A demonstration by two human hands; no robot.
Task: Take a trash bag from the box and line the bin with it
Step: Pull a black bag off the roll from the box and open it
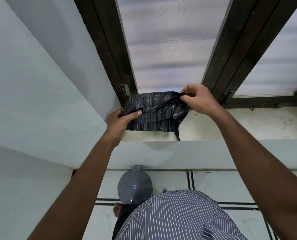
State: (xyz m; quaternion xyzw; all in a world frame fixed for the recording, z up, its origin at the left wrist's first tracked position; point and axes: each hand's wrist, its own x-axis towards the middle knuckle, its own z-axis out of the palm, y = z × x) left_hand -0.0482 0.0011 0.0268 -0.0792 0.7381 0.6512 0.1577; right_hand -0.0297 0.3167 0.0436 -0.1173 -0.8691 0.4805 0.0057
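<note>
Unfolding the bag [154,111]
Left hand [121,118] is gripping its folded edge, right hand [198,99] is pinching a corner; thin, limp, slippery film, best held at the edges.

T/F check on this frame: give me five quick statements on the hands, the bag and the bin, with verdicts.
1. Both hands hold the crinkled black plastic trash bag. True.
2. The bag is already spread inside the round grey lidded bin. False: it is held, still folded, above the pale window ledge.
3. The right hand pinches the bag's upper corner. True.
4. The bin's lid is open. False: it looks closed.
5. The left hand hangs empty. False: it grips the bag's left end.
</note>
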